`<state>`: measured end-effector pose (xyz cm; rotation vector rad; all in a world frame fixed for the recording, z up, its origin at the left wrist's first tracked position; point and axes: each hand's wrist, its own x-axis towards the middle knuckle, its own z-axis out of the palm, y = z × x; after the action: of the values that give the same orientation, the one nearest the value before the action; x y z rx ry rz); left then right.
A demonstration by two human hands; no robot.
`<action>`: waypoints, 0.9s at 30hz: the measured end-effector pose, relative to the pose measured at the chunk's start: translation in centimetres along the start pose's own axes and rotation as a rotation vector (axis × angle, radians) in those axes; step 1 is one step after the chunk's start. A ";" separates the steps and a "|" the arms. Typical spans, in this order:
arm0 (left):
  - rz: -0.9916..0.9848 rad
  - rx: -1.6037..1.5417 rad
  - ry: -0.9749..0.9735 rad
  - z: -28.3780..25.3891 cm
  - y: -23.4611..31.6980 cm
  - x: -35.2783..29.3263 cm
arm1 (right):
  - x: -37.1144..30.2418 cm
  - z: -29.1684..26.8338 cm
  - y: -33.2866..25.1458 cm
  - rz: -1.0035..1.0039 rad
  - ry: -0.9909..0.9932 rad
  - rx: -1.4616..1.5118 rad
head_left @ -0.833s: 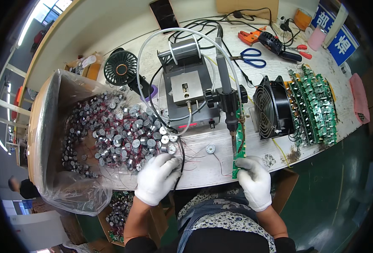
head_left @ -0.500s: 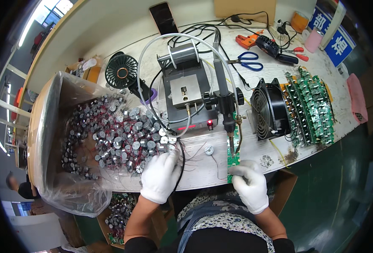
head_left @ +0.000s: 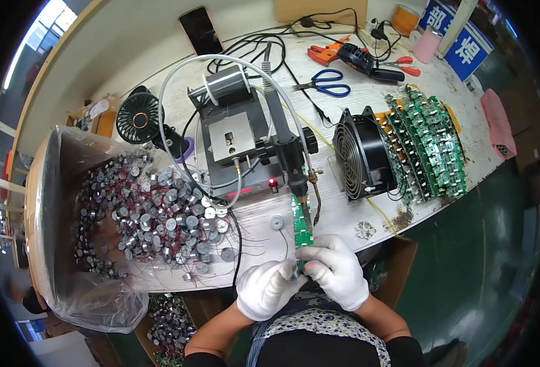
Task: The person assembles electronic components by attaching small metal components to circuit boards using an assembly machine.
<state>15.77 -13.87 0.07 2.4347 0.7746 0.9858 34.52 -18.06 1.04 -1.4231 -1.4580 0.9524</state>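
My left hand (head_left: 268, 291), in a white glove, is closed with its fingertips around a small grey metal part, mostly covered by the fingers; it looks like one of the small round motors. Beside it, my gloved right hand (head_left: 336, 273) pinches the near end of a narrow green circuit board (head_left: 303, 237). Both hands' fingertips nearly meet there. Above the board, a clamped soldering iron (head_left: 292, 165) points down, a thin bent metal tube (head_left: 317, 199) next to its tip. A single round motor (head_left: 276, 222) with a wire lies left of the board.
A heap of wired round motors (head_left: 166, 214) spills from a plastic-lined box (head_left: 40, 214) at left. Behind the hands stands a solder feeder (head_left: 230, 137). To the right are a black fan (head_left: 361, 156) and stacked circuit boards (head_left: 432, 147). Blue scissors (head_left: 328, 84) lie farther back.
My left hand has come away from the motor heap, right and nearer, to the board's near end. My right hand stays at the board. The whole view has shifted, moving the bench leftward.
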 end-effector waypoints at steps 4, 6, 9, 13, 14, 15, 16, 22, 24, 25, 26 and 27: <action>0.111 0.046 0.048 0.3 -0.1 0.9 | 0.0 0.0 0.5 0.008 -0.007 0.036; 0.149 0.082 0.063 0.4 -0.3 0.9 | 0.2 -0.1 0.0 0.086 0.010 0.092; 0.160 0.064 0.109 0.3 -0.5 0.7 | 0.3 -0.5 -0.5 0.196 0.027 0.142; -0.067 0.235 -0.008 -2.0 -1.1 1.8 | 0.3 -0.6 -0.7 0.191 0.121 0.073; -0.083 0.297 -0.019 -2.3 -1.6 1.9 | 0.3 -0.5 -0.7 0.159 0.122 0.042; -0.099 0.359 -0.030 -2.4 -1.9 2.0 | 0.4 -0.4 -0.7 0.127 0.124 0.011; -0.099 0.357 -0.030 -2.4 -1.9 2.3 | 0.4 -0.2 -0.8 0.128 0.125 0.010; -0.156 0.094 0.030 -0.8 0.1 2.7 | 0.5 0.2 -0.5 0.110 0.156 -0.035; -0.128 0.030 -0.016 0.2 0.2 2.8 | 0.4 0.5 -0.3 0.127 0.186 0.044; -0.130 0.021 -0.017 0.5 0.2 2.7 | 0.4 0.4 -0.3 0.128 0.188 0.042; -0.128 0.018 -0.018 0.6 0.2 2.9 | 0.4 0.3 -0.3 0.141 0.179 0.036; -0.162 -0.013 -0.024 0.5 0.4 3.4 | 0.4 0.1 -0.3 0.153 0.169 0.030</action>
<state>18.30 -12.13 1.60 2.3260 0.9373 0.8959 34.31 -17.71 1.34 -1.5700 -1.2206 0.9193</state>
